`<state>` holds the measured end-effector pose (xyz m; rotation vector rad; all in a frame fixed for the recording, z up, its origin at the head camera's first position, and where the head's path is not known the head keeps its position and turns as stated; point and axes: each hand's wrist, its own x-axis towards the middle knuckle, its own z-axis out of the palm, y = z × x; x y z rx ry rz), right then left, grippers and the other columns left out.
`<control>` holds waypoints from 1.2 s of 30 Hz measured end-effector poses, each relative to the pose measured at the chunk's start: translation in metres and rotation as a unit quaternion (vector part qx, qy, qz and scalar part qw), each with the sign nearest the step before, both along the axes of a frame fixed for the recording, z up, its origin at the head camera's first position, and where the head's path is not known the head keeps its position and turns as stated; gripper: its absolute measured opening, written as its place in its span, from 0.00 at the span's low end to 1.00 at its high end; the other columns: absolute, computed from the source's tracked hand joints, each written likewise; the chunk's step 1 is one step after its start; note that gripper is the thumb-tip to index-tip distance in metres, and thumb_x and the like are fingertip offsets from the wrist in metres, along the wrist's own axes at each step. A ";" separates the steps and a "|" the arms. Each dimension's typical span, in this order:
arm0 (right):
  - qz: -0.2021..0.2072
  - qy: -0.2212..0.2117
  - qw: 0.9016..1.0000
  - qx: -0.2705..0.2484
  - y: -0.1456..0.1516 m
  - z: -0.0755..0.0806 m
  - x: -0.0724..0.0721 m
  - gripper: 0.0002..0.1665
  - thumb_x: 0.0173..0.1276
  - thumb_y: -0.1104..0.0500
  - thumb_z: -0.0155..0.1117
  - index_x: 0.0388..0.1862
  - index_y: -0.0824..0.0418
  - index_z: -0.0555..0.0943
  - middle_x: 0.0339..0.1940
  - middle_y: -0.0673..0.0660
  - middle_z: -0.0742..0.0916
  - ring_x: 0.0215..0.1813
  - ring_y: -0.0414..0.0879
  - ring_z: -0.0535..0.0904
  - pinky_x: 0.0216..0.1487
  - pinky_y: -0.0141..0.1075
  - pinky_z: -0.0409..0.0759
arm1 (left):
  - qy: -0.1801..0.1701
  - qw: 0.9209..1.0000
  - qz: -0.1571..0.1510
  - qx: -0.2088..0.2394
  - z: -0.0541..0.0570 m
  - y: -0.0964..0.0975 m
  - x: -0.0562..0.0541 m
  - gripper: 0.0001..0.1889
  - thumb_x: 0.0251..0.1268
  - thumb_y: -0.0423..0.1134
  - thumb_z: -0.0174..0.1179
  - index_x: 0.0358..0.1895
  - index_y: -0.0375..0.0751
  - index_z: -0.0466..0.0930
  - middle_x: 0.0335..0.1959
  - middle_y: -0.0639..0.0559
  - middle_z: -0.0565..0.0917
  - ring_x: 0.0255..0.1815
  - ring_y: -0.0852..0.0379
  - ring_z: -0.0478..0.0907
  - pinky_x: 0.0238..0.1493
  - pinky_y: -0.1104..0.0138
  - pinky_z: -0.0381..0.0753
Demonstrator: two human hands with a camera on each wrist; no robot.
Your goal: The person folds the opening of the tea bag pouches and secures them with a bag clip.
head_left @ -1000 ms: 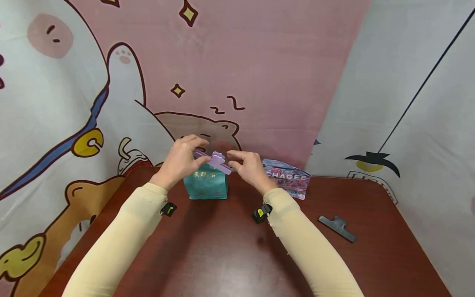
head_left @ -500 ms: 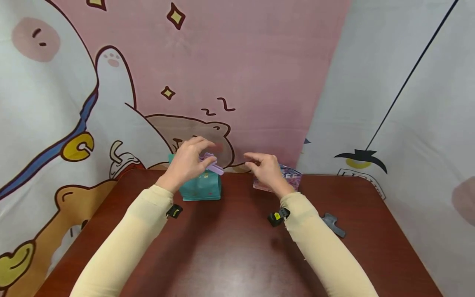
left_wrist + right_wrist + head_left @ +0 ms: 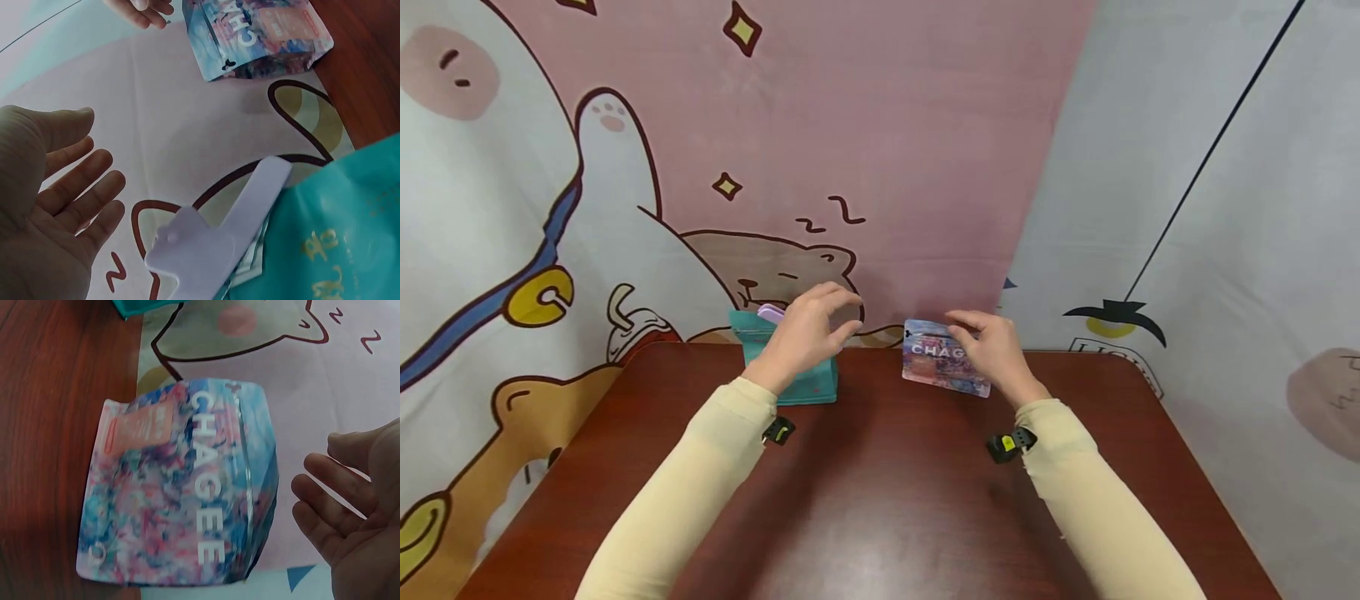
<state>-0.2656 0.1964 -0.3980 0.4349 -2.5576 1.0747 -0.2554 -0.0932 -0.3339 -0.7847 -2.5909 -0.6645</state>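
I have the left hand [image 3: 808, 335] near the teal bag [image 3: 815, 383], its fingers loose and holding nothing; the purple clip [image 3: 209, 240] sits at that bag's top. My right hand [image 3: 997, 350], fingers also relaxed and free, is just beside the printed pouch [image 3: 934, 358]. Both bags are by the far edge of the surface [image 3: 887, 467].
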 end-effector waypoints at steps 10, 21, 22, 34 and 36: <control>-0.025 0.022 0.999 0.010 0.029 -0.008 0.004 0.17 0.73 0.61 0.63 0.58 0.63 0.84 0.58 0.67 0.86 0.58 0.63 0.83 0.54 0.58 0.80 | -0.012 1.000 -0.008 0.007 -0.007 0.022 -0.003 0.16 0.67 0.41 0.65 0.56 0.43 0.83 0.53 0.50 0.83 0.52 0.52 0.81 0.54 0.56 0.81; -0.039 0.015 0.999 -0.001 0.045 -0.022 0.006 0.17 0.73 0.64 0.62 0.58 0.66 0.84 0.56 0.68 0.86 0.58 0.64 0.82 0.56 0.59 0.79 | -0.031 0.998 -0.027 0.040 -0.024 0.040 -0.006 0.13 0.68 0.41 0.65 0.53 0.44 0.85 0.51 0.50 0.84 0.54 0.53 0.82 0.56 0.57 0.80; -0.041 0.015 0.999 0.000 0.046 -0.024 0.006 0.17 0.73 0.64 0.62 0.58 0.66 0.84 0.56 0.68 0.86 0.58 0.64 0.82 0.55 0.59 0.79 | -0.032 0.998 -0.027 0.043 -0.025 0.043 -0.007 0.13 0.68 0.41 0.65 0.53 0.44 0.85 0.51 0.50 0.85 0.54 0.53 0.82 0.56 0.57 0.80; -0.057 0.011 0.998 -0.020 0.056 -0.037 0.005 0.16 0.72 0.64 0.63 0.56 0.65 0.85 0.54 0.67 0.87 0.55 0.63 0.84 0.50 0.56 0.83 | -0.064 0.996 -0.027 0.054 -0.038 0.075 -0.019 0.14 0.68 0.41 0.65 0.54 0.46 0.85 0.52 0.53 0.84 0.50 0.52 0.83 0.53 0.58 0.81; -0.061 0.014 0.998 -0.019 0.056 -0.039 0.004 0.15 0.71 0.64 0.64 0.55 0.65 0.85 0.53 0.66 0.87 0.55 0.62 0.84 0.50 0.56 0.83 | -0.075 0.995 -0.024 0.056 -0.041 0.079 -0.021 0.14 0.68 0.41 0.64 0.55 0.47 0.84 0.53 0.54 0.83 0.49 0.53 0.83 0.52 0.58 0.81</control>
